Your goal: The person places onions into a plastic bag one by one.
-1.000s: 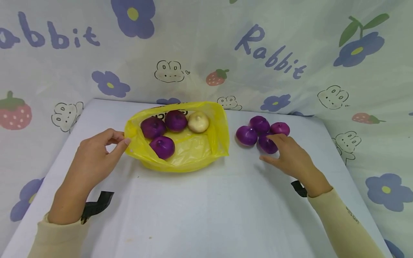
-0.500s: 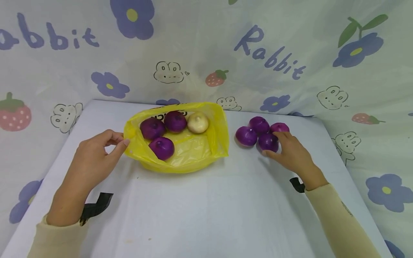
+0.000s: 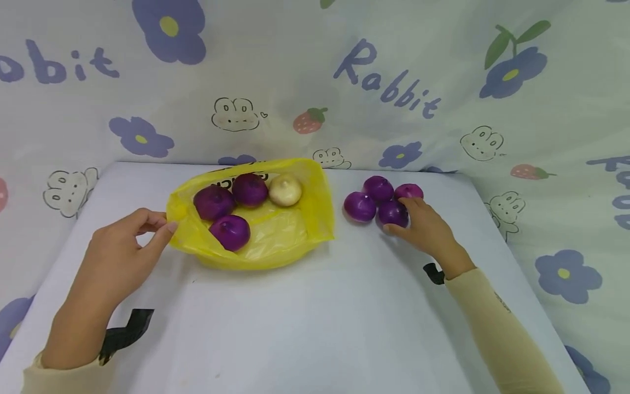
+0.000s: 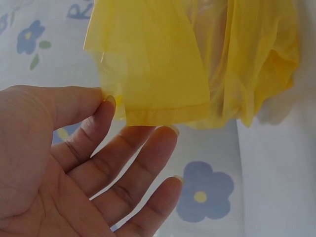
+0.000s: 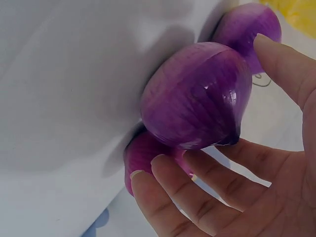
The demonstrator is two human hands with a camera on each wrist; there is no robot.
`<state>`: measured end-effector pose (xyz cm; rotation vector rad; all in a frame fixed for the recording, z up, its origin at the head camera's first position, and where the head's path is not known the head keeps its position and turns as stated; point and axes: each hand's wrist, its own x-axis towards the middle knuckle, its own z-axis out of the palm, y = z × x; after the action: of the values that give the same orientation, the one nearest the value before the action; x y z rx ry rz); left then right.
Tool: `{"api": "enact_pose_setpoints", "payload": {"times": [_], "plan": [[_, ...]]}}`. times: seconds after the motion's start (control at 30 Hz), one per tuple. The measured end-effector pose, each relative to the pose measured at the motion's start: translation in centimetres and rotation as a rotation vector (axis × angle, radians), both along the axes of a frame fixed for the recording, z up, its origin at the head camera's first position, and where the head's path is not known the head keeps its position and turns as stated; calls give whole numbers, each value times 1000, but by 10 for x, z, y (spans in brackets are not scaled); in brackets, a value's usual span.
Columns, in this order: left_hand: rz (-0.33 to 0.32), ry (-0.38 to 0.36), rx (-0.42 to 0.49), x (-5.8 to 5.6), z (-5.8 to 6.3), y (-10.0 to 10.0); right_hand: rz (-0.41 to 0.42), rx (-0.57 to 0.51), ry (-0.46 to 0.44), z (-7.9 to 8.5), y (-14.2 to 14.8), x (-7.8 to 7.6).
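A: How are you gripping things?
B: Your left hand (image 3: 118, 257) pinches the rim of the yellow bag (image 3: 317, 216) between thumb and finger. Your right hand (image 3: 429, 227) spans the nearest loose onion (image 3: 392, 214), thumb to one side, fingers to the other; whether you actually have hold of it, I can't tell.
A: And how far along are you?
B: About halfway, I'd judge, if you're filling that bag. Inside you have three purple onions (image 3: 229, 232) and one pale onion (image 3: 285, 190) (the odd one out). Left on the white table (image 3: 315, 334), just right of the bag, are that nearest one and three other loose onions (image 3: 360, 207), clustered together.
A: Any writing you can read?
B: You get "Rabbit" on the backdrop (image 3: 386, 81), cut off toward the left edge. The bag's black print (image 3: 225, 184) is partly hidden, so you can't make out a brand.
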<state>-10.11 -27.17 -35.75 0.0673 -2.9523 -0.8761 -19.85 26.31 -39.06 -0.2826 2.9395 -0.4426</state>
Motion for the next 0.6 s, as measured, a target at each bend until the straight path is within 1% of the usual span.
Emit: {"api": "enact_pose_setpoints", "payload": {"times": [0.1,0.17,0.3,0.6], "plan": [[0,-9,-9,-2,-1,1,-12,-2,9,-2,3,-1],[6,-12,-13,-1,0,-1,-16,-7,9,-4,0,-3],[5,-14,-16,-1,0,0,-36,-14,3,-7,1,-5],[9,-10,-21,-2,-2,0,-38,-31,-8,-10,1,-7]]}}
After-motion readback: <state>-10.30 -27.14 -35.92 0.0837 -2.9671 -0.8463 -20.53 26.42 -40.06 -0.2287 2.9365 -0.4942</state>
